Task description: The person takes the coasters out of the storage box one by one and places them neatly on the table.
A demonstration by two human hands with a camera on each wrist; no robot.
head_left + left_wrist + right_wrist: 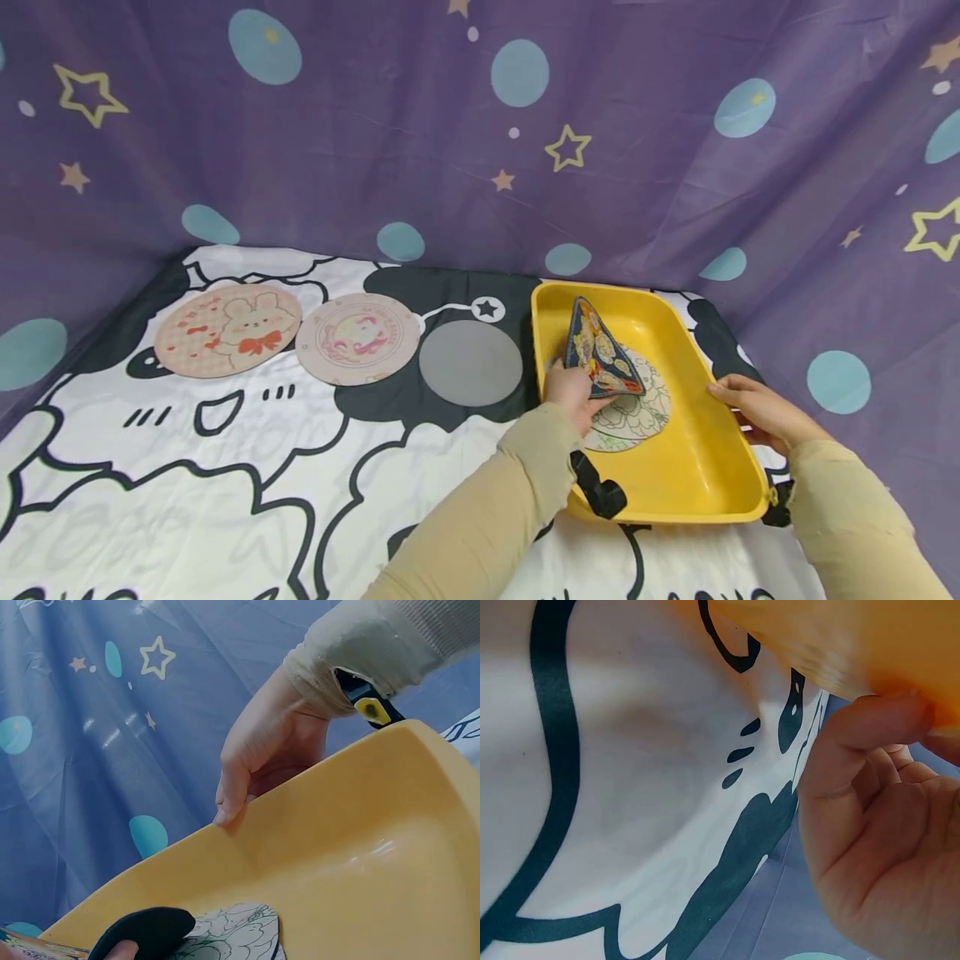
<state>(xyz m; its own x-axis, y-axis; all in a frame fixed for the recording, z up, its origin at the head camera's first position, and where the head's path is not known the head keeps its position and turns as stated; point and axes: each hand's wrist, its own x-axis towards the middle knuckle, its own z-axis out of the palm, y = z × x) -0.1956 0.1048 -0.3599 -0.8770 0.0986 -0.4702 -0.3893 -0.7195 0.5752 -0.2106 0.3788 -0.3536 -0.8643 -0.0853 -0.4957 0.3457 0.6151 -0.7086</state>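
Observation:
My left hand (570, 392) pinches a dark blue round mat (602, 354) with a colourful print, bent into a fold above the yellow tray (693, 454). In the left wrist view the mat's dark underside (154, 930) shows, with my thumb against it. Below it a white round mat (648, 396) with line-drawn flowers lies on the tray's floor, partly covered by the folded mat and my hand. On the tray's right side my right hand (772, 414) grips the rim, thumb over the edge; the right wrist view shows its curled fingers (847, 742) at the yellow plastic.
Left of the tray, three round mats lie in a row: a bunny mat (228, 329), a pink mat (357, 340) and a plain grey mat (471, 363). A black-and-white cartoon cloth (247, 500) covers the table. Behind hangs a purple curtain (420, 150) with stars.

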